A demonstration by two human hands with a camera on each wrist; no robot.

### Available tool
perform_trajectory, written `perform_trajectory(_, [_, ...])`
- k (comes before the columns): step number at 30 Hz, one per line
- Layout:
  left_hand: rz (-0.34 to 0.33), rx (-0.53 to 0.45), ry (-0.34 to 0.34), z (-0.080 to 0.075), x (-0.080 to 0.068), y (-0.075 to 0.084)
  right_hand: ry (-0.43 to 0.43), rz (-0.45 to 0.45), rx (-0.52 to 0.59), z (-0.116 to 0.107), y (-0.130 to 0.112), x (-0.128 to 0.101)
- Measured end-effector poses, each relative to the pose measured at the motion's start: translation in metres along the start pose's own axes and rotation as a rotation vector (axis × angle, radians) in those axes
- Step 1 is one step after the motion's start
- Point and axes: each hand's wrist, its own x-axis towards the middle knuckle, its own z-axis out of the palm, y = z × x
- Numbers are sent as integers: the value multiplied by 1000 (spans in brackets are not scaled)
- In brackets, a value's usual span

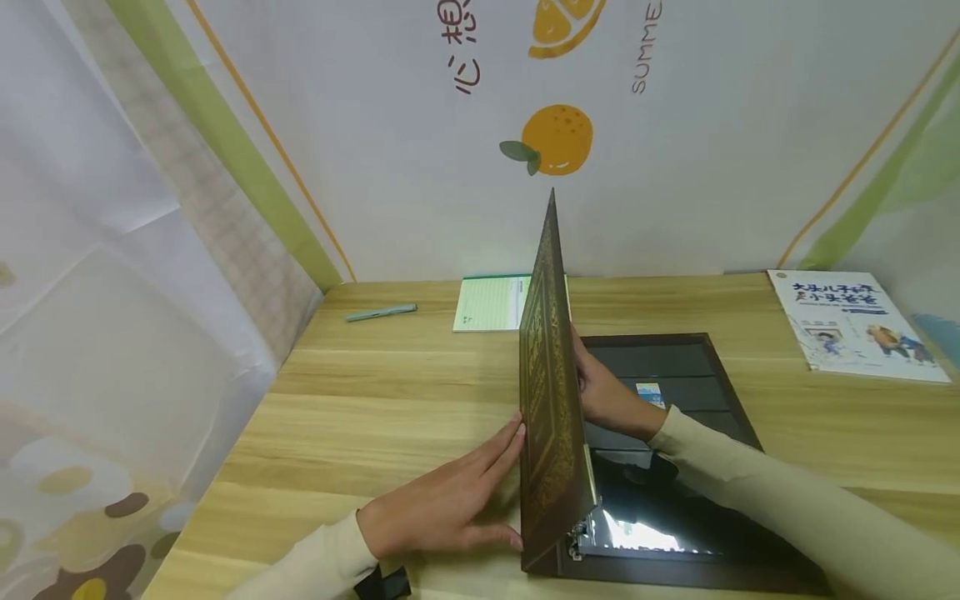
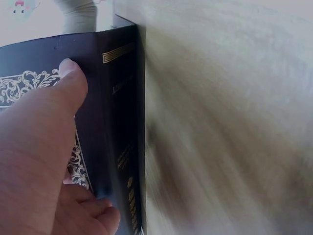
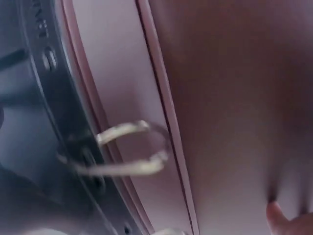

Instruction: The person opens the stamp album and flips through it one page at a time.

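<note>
A dark brown ring-bound stamp album with gold ornament lies at the table's front, its front cover standing nearly upright. On the cover's outer side, near the spine, my left hand rests with straight fingers and the thumb spread apart. My right hand is behind the cover, its fingers partly hidden; a fingertip touches the plain inner face in the right wrist view. Metal rings run through the punched edge of a black page. A small blue-and-white stamp shows in a page strip.
A green lined notepad lies behind the album, partly covered by it. To its left is a pale green pen. A white picture booklet sits at the back right. A printed curtain hangs along the table's rear edge.
</note>
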Motion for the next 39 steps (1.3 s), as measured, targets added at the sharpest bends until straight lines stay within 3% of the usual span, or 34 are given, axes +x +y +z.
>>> perform_trajectory(4, [-7, -31, -9, -7, -4, -1, 12, -52, 37, 12, 0, 6])
perform_trajectory(9, [-44, -60, 14, -31, -12, 2, 22, -142, -32, 21, -6, 16])
perform_trajectory(13, [-50, -34, 131, -69, -20, 8, 4, -127, -46, 29, -13, 19])
perform_trajectory(19, [-52, -46, 399, -138, -38, 34, -9, -45, -110, 43, -24, 24])
perform_trajectory(21, [-35, -48, 475, -155, -43, 46, -11, -27, -126, 46, -27, 26])
perform_trajectory(24, [-22, -27, 536, -171, -51, 61, -13, -12, -138, 50, -29, 27])
perform_trajectory(27, [-61, -5, 518, -175, -56, 71, -11, 10, -154, 52, -29, 27])
perform_trajectory(34, [-251, -20, 368, -172, -66, 80, -20, 61, -184, 55, -26, 25])
perform_trajectory(39, [-225, -24, 361, -168, -71, 74, -29, 77, -205, 57, -23, 25])
